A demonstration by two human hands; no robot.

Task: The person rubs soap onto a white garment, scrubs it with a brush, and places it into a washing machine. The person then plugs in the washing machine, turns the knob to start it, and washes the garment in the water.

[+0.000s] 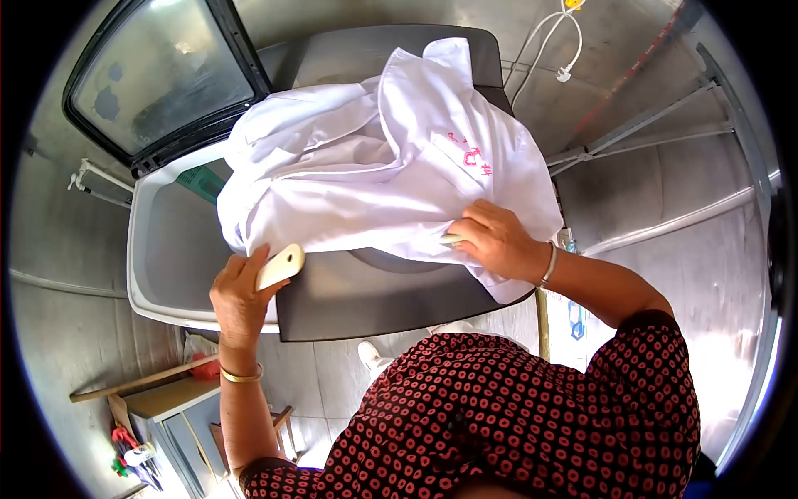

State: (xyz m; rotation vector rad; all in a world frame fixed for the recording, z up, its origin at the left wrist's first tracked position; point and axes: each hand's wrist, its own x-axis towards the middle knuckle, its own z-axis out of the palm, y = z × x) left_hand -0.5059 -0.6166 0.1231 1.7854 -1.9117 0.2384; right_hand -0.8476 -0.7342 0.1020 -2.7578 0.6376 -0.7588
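A white coat with red lettering above a pocket lies bunched across the dark top of a twin-tub washing machine. My left hand is closed around a cream-coloured handle, probably of a brush; its working end is hidden. That hand is at the coat's lower left edge. My right hand is closed at the coat's lower right, fingers bent into the cloth. A small pale edge shows by its fingertips, and I cannot make out what it is.
On the left, the machine's tub stands uncovered, its clear lid raised. A white cable with a plug hangs at the back right. Metal frame bars stand to the right. A grey cabinet is at lower left.
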